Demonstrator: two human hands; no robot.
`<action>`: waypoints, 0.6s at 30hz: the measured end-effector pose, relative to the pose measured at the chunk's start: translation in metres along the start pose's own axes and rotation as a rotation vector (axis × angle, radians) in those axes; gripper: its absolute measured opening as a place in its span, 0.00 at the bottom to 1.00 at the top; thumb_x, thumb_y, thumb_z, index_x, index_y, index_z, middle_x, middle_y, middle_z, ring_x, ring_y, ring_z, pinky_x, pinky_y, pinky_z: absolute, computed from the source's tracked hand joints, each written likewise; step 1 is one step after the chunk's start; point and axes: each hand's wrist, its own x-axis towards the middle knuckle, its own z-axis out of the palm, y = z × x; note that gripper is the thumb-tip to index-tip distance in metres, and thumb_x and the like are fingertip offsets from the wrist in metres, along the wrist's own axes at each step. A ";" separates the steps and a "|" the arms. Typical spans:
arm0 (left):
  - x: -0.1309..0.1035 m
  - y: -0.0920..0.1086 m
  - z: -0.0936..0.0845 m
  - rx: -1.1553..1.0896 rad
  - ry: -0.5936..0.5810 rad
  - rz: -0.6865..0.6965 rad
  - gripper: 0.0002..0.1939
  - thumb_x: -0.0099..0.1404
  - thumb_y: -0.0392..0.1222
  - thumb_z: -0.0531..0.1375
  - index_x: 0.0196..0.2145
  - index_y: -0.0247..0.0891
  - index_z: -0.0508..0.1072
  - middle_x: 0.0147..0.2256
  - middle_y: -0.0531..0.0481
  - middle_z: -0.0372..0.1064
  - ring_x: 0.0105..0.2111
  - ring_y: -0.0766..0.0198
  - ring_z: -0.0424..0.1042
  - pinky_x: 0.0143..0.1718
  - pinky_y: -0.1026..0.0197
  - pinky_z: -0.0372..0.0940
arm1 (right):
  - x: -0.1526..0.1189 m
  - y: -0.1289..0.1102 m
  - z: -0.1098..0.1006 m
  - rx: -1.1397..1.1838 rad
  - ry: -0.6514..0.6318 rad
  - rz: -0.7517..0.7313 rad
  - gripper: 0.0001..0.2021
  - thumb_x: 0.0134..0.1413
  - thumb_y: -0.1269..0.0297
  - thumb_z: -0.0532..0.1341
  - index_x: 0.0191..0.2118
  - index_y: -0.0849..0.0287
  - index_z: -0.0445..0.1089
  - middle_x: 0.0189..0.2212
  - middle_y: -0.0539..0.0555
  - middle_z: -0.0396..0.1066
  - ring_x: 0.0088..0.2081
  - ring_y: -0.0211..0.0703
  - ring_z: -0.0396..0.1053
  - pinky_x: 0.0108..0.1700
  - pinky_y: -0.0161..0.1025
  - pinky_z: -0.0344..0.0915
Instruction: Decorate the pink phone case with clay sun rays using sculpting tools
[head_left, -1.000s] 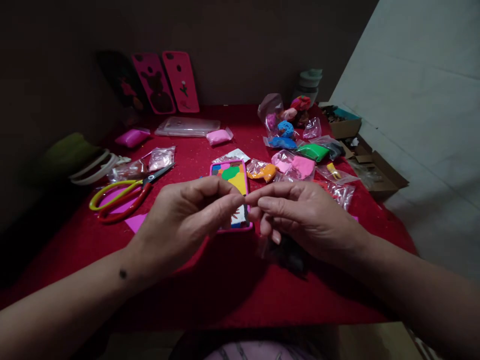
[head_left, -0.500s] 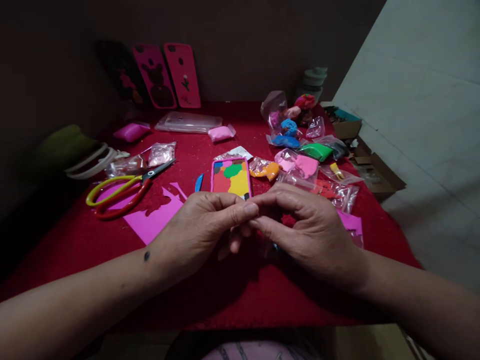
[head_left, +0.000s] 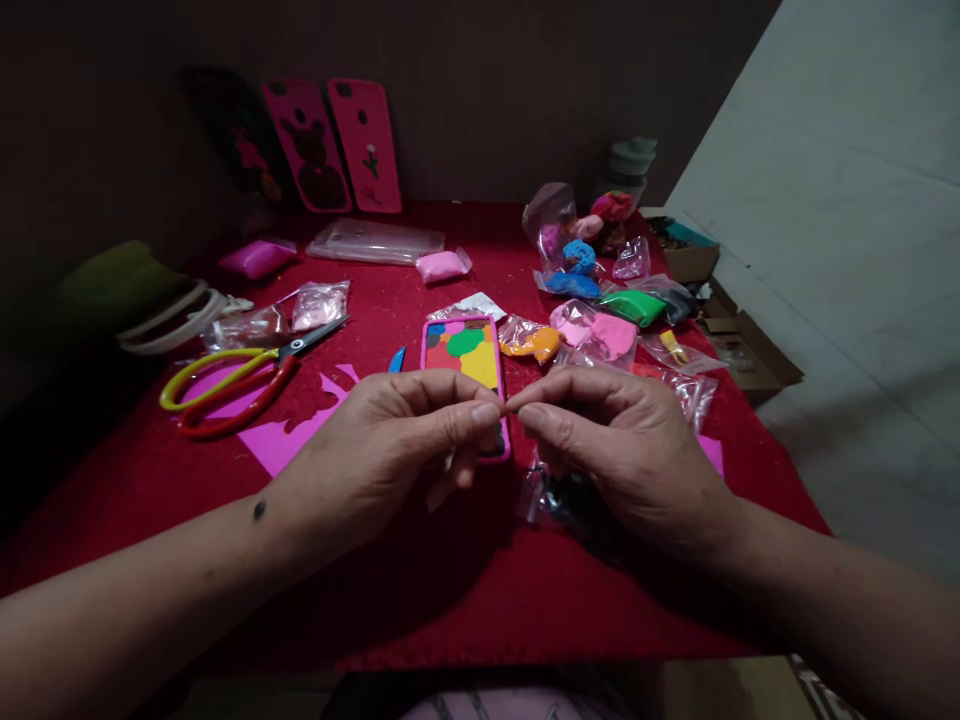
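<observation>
My left hand (head_left: pixel 412 430) is closed, thumb pressed to forefinger, and whatever it pinches is too small to make out. Close to its tips, my right hand (head_left: pixel 615 430) is closed in a similar pinch, its contents also hidden. Both hands hover over the near part of a pink-rimmed phone case (head_left: pixel 476 365), which lies flat, covered with patches of yellow, green, red and blue clay. A clear bag with something dark (head_left: pixel 551 495) lies beneath my right hand. Orange clay in a bag (head_left: pixel 536 343) sits just right of the case, and a small blue tool (head_left: pixel 397 358) to its left.
Yellow-and-red scissors (head_left: pixel 251 375) lie on cut pink sheet (head_left: pixel 281 440) at left. Several bagged clays, including green (head_left: pixel 634 305), crowd the right. Decorated phone cases (head_left: pixel 367 145) lean on the back wall, with a clear case (head_left: pixel 375 242) before them. The cloth is red (head_left: pixel 420 610).
My hands have drawn slightly apart, the left one moving a little left. More of the phone case's lower edge and of the dark bag now shows.
</observation>
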 end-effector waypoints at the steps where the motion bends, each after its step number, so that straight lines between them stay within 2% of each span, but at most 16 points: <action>1: 0.001 0.000 0.000 -0.015 -0.003 -0.007 0.06 0.59 0.43 0.64 0.30 0.38 0.75 0.28 0.52 0.69 0.26 0.70 0.66 0.23 0.71 0.61 | 0.000 0.000 0.000 0.022 -0.010 0.023 0.05 0.51 0.63 0.66 0.32 0.58 0.75 0.19 0.45 0.67 0.19 0.29 0.60 0.21 0.30 0.56; 11: 0.004 -0.002 0.003 -0.025 -0.058 -0.012 0.08 0.59 0.44 0.64 0.31 0.36 0.75 0.24 0.53 0.67 0.20 0.73 0.63 0.17 0.72 0.58 | 0.001 0.001 0.000 0.134 -0.103 0.069 0.03 0.51 0.65 0.66 0.31 0.58 0.75 0.22 0.45 0.69 0.22 0.29 0.62 0.24 0.29 0.58; 18: 0.003 -0.001 0.003 -0.049 -0.071 -0.017 0.08 0.59 0.43 0.64 0.31 0.35 0.74 0.23 0.53 0.66 0.18 0.73 0.62 0.16 0.72 0.59 | 0.002 0.003 0.001 0.242 -0.121 0.093 0.03 0.50 0.66 0.66 0.30 0.59 0.75 0.21 0.44 0.69 0.21 0.27 0.62 0.23 0.26 0.58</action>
